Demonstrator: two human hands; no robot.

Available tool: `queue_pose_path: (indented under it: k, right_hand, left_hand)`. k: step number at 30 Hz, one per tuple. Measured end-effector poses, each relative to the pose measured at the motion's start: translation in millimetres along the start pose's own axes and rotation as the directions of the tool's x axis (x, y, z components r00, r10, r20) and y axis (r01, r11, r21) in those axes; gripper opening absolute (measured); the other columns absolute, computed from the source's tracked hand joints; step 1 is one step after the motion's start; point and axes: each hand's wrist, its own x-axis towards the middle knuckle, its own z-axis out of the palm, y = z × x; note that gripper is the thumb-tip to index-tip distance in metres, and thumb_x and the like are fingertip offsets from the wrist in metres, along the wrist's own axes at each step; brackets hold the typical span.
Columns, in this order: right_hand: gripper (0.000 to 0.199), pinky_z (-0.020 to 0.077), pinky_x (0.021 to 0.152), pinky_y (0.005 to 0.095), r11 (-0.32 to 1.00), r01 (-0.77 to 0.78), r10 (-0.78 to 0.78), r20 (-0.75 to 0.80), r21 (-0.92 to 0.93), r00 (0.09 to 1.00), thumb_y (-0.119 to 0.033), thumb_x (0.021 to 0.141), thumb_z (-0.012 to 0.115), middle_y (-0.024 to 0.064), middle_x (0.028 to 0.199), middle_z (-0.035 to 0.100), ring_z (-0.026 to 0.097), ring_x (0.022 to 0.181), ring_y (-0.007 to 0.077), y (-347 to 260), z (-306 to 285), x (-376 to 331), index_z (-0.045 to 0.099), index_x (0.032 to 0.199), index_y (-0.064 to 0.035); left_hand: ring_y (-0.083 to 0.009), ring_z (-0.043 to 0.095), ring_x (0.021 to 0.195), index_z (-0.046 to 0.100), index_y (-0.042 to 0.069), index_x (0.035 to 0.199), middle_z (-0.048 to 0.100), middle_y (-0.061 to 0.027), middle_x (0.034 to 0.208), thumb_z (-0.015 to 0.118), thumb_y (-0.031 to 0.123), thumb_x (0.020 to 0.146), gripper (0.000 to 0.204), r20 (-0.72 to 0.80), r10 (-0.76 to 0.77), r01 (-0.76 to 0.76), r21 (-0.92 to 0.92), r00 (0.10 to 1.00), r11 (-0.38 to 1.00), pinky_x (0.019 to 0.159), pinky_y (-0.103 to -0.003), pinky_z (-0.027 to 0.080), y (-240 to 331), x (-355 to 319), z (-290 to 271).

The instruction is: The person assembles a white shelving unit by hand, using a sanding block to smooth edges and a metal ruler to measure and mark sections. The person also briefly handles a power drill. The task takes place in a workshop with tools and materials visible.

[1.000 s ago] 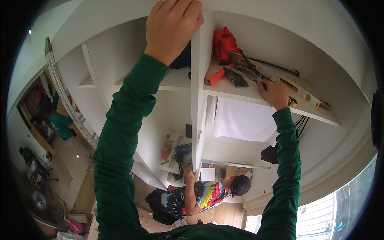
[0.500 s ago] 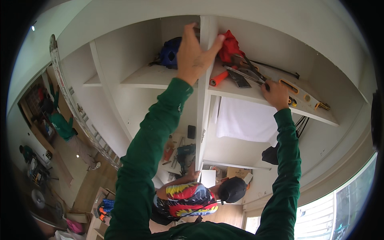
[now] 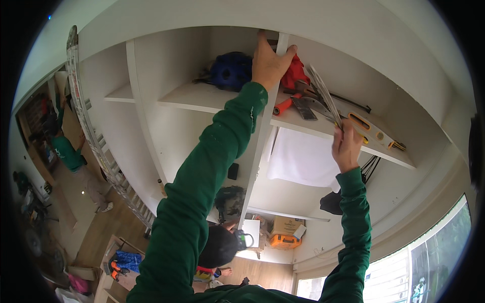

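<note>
High up, my left hand (image 3: 272, 61) grips the front edge of the white upright divider (image 3: 262, 129), thumb on its right face and fingers on its left. My right hand (image 3: 347, 144) pinches the lower end of a long, thin silvery metal tool (image 3: 326, 93), tilted up and leftward above the right shelf. I cannot make out its exact kind. Behind it on that shelf lie a red cloth bag (image 3: 294, 73), an orange roll (image 3: 283, 106), a dark flat blade (image 3: 305, 108) and a yellow-trimmed spirit level (image 3: 373, 130).
A blue helmet (image 3: 231, 70) rests on the left shelf. White cloth (image 3: 303, 159) hangs under the right one. Below me is a person in a black cap (image 3: 221, 247). A ladder (image 3: 96, 131) leans at left, with another person (image 3: 68, 151) beyond it. An orange case (image 3: 285, 241) stands low down.
My right hand has raised the silvery tool off the shelf, tilting it upright. My left hand has closed on the divider's edge. The person below has shifted left and lower.
</note>
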Motion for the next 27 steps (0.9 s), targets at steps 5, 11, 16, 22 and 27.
queue_pose_path:
  k: [5, 11, 16, 22, 27]
  right_hand:
    - [0.016, 0.048, 0.056, 0.0411, 0.946, -0.126, 0.107, 0.08, 0.297, 0.991, -0.016, 0.098, 0.06, 0.014, 0.083, 0.064, 0.061, 0.066, 0.0367, -55.2, 13.6, 94.4, 0.058, 0.108, -0.0035]
    - [0.029, 0.0476, 0.059, 0.0479, 0.958, -0.247, 0.206, 0.253, 0.143, 0.945, -0.031, 0.105, 0.047, 0.0183, 0.071, 0.063, 0.062, 0.067, 0.0423, -65.6, 35.9, 139.7, 0.057, 0.099, -0.0044]
    - [0.035, 0.0492, 0.06, 0.0492, 0.976, -0.16, 0.138, 0.148, 0.147, 0.979, -0.034, 0.105, 0.044, 0.0193, 0.069, 0.064, 0.062, 0.067, 0.0429, -73.5, 45.5, 149.2, 0.059, 0.094, -0.0048]
    - [0.038, 0.0496, 0.06, 0.0506, 0.968, -0.242, 0.221, 0.23, 0.067, 0.948, -0.037, 0.106, 0.042, 0.0188, 0.067, 0.064, 0.062, 0.066, 0.0432, -65.1, 49.8, 154.2, 0.059, 0.093, -0.0055]
    - [0.038, 0.0492, 0.057, 0.0505, 0.981, -0.195, 0.192, 0.214, -0.009, 0.958, -0.038, 0.106, 0.042, 0.0185, 0.066, 0.063, 0.062, 0.064, 0.0424, -60.5, 46.1, 139.7, 0.058, 0.091, -0.006]
  left_hand:
    - [-0.032, 0.059, 0.104, 0.034, -0.008, 0.136, 0.056, -0.0221, 0.121, 0.069, 0.015, 0.081, 0.069, 0.089, 0.015, -0.001, -0.157, 0.996, 0.988, 0.094, -0.039, 0.048, 0.8, 20.6, -0.2]
    - [-0.0415, 0.065, 0.079, 0.049, -0.011, 0.114, 0.065, -0.0258, 0.084, 0.069, 0.007, 0.077, 0.046, -0.017, 0.073, -0.073, -0.008, 0.997, 0.997, 0.074, -0.044, 0.054, 13.6, 12.1, 0.5]
    - [-0.047, 0.065, 0.079, 0.047, -0.009, 0.112, 0.065, -0.0272, 0.084, 0.068, 0.009, 0.078, 0.044, 0.002, 0.062, -0.061, -0.057, 0.998, 0.996, 0.072, -0.047, 0.053, 7.1, 12.0, -2.2]
    - [-0.0491, 0.065, 0.09, 0.028, -0.004, 0.136, 0.067, -0.03, 0.096, 0.068, 0.015, 0.082, 0.07, 0.023, 0.053, -0.054, 0.043, 0.998, 0.998, 0.08, -0.05, 0.052, 9.5, 3.8, -5.7]
    - [-0.0456, 0.065, 0.106, -0.007, 0.004, 0.153, 0.058, -0.0313, 0.129, 0.065, 0.009, 0.087, 0.098, 0.0, -0.043, 0.043, -0.058, 0.999, 0.997, 0.089, -0.047, 0.053, 15.9, -32.2, -4.9]
